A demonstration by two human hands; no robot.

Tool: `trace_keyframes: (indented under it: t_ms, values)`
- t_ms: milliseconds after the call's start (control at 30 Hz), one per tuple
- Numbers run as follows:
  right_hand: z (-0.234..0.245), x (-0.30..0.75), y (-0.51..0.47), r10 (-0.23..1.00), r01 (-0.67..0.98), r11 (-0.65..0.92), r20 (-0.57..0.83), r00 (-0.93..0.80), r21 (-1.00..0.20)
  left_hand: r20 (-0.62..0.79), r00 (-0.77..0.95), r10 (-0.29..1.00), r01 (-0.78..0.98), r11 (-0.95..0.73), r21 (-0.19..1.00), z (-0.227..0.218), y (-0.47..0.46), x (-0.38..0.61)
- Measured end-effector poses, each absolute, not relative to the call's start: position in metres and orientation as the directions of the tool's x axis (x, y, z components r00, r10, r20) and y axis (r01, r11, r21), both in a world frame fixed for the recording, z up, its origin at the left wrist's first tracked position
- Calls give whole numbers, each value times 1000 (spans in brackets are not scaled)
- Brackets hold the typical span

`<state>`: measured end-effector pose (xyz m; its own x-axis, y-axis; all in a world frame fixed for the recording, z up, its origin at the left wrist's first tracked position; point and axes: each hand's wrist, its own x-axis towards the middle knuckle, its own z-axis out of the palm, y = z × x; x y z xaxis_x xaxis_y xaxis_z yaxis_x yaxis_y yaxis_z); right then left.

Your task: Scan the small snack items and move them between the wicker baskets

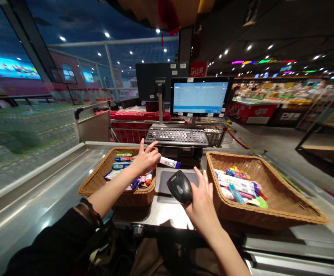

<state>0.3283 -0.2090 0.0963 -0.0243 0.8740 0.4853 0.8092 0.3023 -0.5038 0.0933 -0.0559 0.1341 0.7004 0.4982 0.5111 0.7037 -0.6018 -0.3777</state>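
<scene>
My left hand (146, 160) is over the right rim of the left wicker basket (90, 180). It grips one end of a narrow white packet with a purple tip (169, 162), two fingers raised. The packet sticks out to the right above a grey pad (164, 191). My right hand (200, 201) holds a black barcode scanner (180, 187), its head pointing up and left below the packet. Several small colourful packets (122, 165) lie in the left basket. The right wicker basket (273, 180) contains similar white and purple packets (236, 184) and other small coloured items.
A keyboard (178, 135) stands behind the pad, below a lit monitor (200, 96). A metal counter (52, 199) runs along the left. Wrapped bottle packs (25, 134) are stacked beyond it. A shopping cart (129, 128) stands behind the keyboard.
</scene>
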Motion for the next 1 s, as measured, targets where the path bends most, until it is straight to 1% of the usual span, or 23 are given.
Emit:
trace_keyframes:
  t_ms: [133, 367, 567, 633, 767, 933, 1000]
  values:
    - [98, 329, -210, 877, 806, 300, 481, -21, -511, 511, 707, 489, 699, -592, -401, 133, -55, 94]
    - [99, 331, -212, 882, 814, 282, 471, -11, -508, 506, 706, 495, 697, -609, -377, 134, -54, 98]
    - [102, 344, -215, 847, 813, 291, 531, 27, -504, 469, 719, 514, 683, -649, -335, 142, -60, 109]
    - [105, 355, -218, 824, 820, 282, 563, 59, -498, 467, 724, 508, 674, -667, -318, 144, -60, 118]
    - [112, 388, -226, 790, 835, 217, 593, 155, -506, 519, 719, 461, 655, -700, -285, 145, -57, 144]
    - [121, 448, -240, 755, 835, 78, 579, 307, -544, 518, 774, 364, 554, -786, -275, 144, -48, 198]
    - [123, 474, -246, 719, 820, 17, 577, 387, -572, 514, 793, 328, 509, -819, -264, 145, -45, 227]
